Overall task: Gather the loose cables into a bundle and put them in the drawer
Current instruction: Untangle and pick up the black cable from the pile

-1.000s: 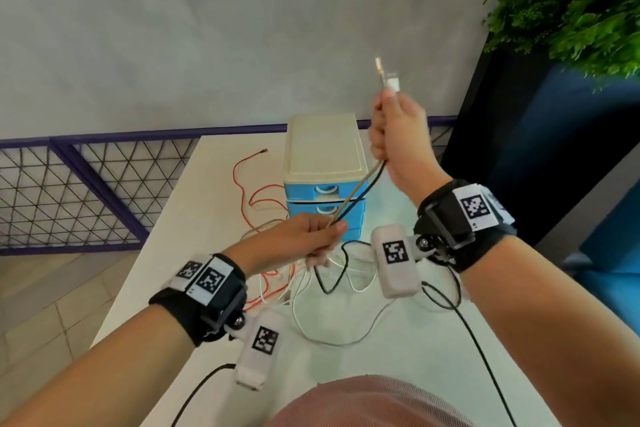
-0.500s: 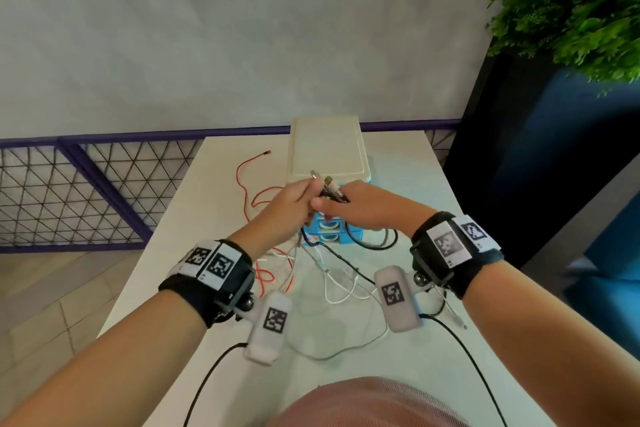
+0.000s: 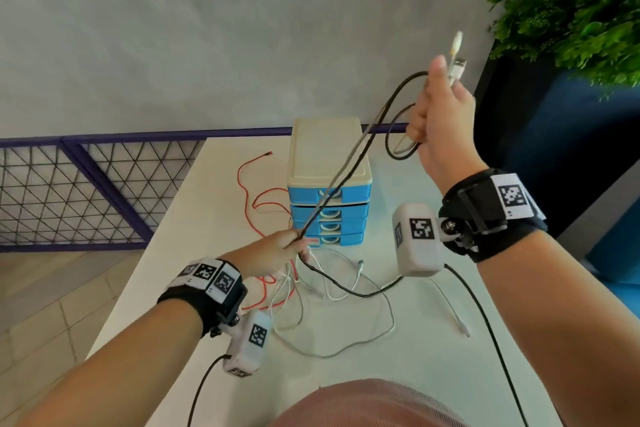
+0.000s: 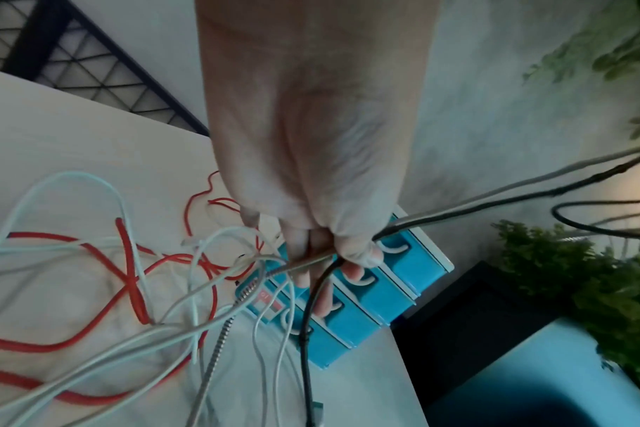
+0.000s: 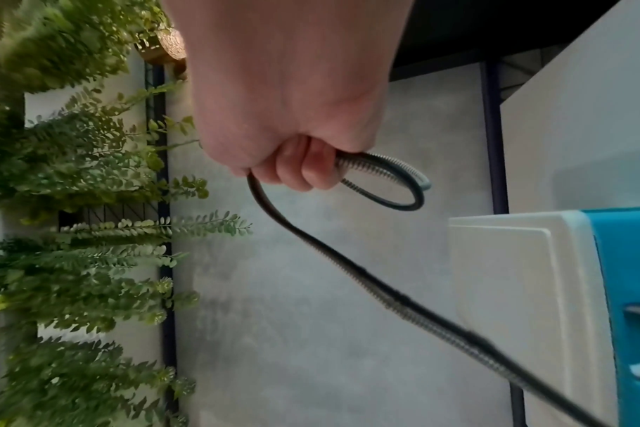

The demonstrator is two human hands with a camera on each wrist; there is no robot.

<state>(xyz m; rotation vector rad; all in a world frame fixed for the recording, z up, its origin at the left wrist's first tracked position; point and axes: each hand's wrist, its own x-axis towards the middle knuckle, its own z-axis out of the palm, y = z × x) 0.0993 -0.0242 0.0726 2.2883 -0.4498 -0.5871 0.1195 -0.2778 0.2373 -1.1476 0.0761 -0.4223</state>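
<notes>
The black and metal-sheathed cables (image 3: 341, 166) run taut on a slant across the drawer unit (image 3: 329, 184), from the left hand (image 3: 277, 251) pinching them low at its front up to the right hand (image 3: 441, 121), fisted round their looped ends above it. The red cable (image 3: 249, 191) and white cables (image 3: 346, 291) lie loose on the worktop (image 3: 398, 357) before the unit, nearest the left hand, so the next gather likely falls there.

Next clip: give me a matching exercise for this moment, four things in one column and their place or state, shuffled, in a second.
Things:
1. right hand
2. left hand
3. red cable
4. drawer unit

Place or state:
A. lies loose on the table, left of the drawers
B. raised high, gripping plug ends and a loop of cable
C. stands on the table, all drawers closed
D. low by the bottom drawer, pinching the black and silver cables

Pairs: 1-B, 2-D, 3-A, 4-C
</notes>
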